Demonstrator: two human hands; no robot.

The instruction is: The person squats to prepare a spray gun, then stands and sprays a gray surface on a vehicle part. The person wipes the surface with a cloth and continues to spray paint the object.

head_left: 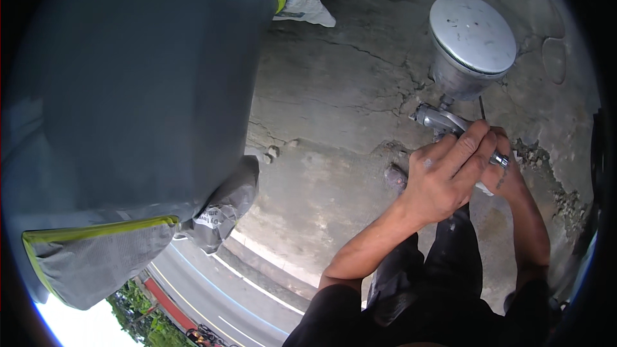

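Observation:
A metal spray gun (443, 119) with a round lidded cup (472, 35) on top is in front of me, its nozzle pointing left. My left hand (443, 177) reaches across the gun's rear part, its fingers bent and pressed against it. Behind it, my right hand (508, 170) is wrapped about the gun's grip, partly hidden by the left. A shiny metal knob (499, 159) sticks out at the gun's back end, between the two hands. The trigger and most of the grip are covered by my fingers.
A large dark grey vehicle panel (141, 90) fills the left side. Masking paper (103, 263) is fixed along its edge with yellow-green tape (96, 229). Cracked concrete (328, 103) lies underfoot, with loose rubble (569, 209) at right. Beyond the lower left runs a road (212, 295).

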